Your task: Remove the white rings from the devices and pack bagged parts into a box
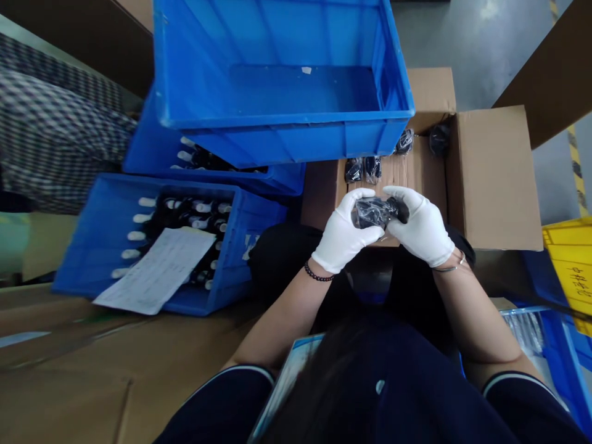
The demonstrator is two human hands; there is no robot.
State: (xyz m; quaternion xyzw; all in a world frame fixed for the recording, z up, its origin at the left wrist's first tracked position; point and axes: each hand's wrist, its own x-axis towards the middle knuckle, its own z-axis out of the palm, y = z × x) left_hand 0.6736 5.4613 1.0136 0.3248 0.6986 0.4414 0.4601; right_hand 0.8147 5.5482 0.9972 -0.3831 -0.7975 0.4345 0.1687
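Note:
Both my hands wear white gloves. Between them, over the near side of an open cardboard box [497, 179], is a dark item in clear plastic wrap [374, 212]. My left hand [345, 231] grips its left end, thumb below and fingers above. My right hand [419, 225] holds the right end the same way. Inside the box, just beyond my hands, lie more wrapped dark items [372, 169]; another [439, 139] rests in its far right corner.
A large blue crate [287, 139] overhangs the box's far left. At left, a blue crate [87, 240] holds dark items with white ends and a paper sheet [160, 268]. A yellow bin [571, 265] stands right. Checkered cloth [55, 123] shows at far left.

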